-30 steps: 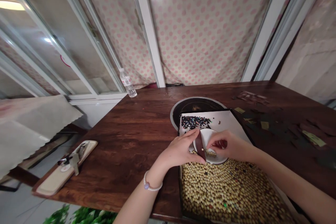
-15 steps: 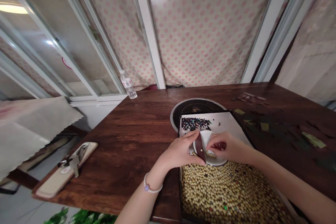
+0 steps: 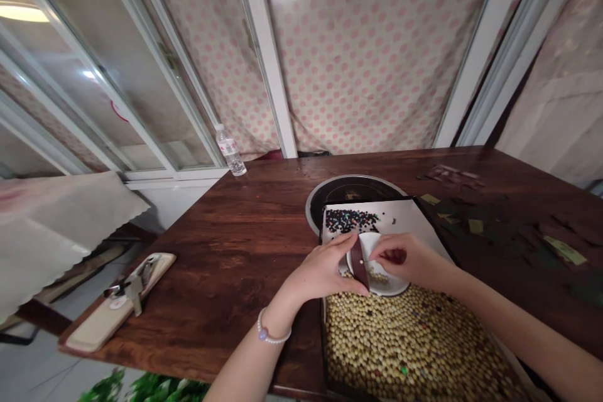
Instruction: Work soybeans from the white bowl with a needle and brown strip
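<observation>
My left hand, a pearl bracelet on its wrist, holds a dark brown strip between thumb and fingers. The strip stretches over the left part of a white bowl, and one pale bead shows on it. Right of the strip, my right hand is pinched closed above the bowl. A thin line seems to run from its fingertips towards the pale bead; its kind is too fine to make out. Small pale beads lie in the bowl, which rests on a tray.
Many tan beads cover the near part of the tray, and dark beads lie at its far left. A round black inset is behind it. Scraps lie right, a bottle far left, a wooden board near left.
My right fingertips have moved slightly up and left, closer to the brown strip. The pale bead shows a little higher on the strip. My left hand has stayed in place.
</observation>
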### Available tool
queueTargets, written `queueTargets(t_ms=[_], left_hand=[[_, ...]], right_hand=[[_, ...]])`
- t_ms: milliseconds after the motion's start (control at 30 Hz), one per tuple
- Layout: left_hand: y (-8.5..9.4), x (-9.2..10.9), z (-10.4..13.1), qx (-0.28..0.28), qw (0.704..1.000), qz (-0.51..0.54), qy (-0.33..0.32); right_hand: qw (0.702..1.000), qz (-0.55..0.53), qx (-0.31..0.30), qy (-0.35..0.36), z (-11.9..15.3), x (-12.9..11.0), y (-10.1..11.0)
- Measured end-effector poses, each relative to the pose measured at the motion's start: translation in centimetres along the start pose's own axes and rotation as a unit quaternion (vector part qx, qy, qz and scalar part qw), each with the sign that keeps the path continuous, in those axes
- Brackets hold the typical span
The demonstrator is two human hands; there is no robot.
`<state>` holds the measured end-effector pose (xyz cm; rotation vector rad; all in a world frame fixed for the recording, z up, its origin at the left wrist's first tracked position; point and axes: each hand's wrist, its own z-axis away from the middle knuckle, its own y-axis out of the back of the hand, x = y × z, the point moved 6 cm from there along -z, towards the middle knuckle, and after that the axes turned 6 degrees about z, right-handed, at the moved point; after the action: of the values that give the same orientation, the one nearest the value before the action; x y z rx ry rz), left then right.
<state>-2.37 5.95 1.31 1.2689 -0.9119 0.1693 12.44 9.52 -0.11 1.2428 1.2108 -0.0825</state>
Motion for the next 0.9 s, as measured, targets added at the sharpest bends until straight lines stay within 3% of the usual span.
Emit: queueTargets(t_ms=[133, 267, 400, 533, 700, 900], left_hand=[[0.03, -0.05, 0.02, 0.003, 1.000, -0.001, 0.007], [0.04, 0.08, 0.03, -0.001, 1.000, 0.001, 0.002], [0.04, -0.04, 0.00, 0.004, 1.000, 0.005, 0.001], [0.00, -0.02, 0.00, 0.001, 1.000, 0.003, -0.003], [-0.01, -0.07, 0.01, -0.004, 1.000, -0.004, 0.002], [-0.08, -0.13, -0.03, -0.005, 1.000, -0.002, 0.002]], right_hand=[[0.996, -0.007, -0.088, 0.034, 0.17, -0.66, -0.92], [1.000, 0.000, -0.012, -0.004, 0.04, -0.26, -0.03], [0.997, -0.011, -0.078, 0.027, 0.15, -0.48, -0.79], [1.000, -0.003, -0.022, -0.003, 0.00, -0.03, -0.15], [0.997, -0.001, -0.079, 0.026, 0.22, -0.63, -0.57], [0.997, 0.019, -0.078, 0.006, 0.31, -0.83, -0.47]])
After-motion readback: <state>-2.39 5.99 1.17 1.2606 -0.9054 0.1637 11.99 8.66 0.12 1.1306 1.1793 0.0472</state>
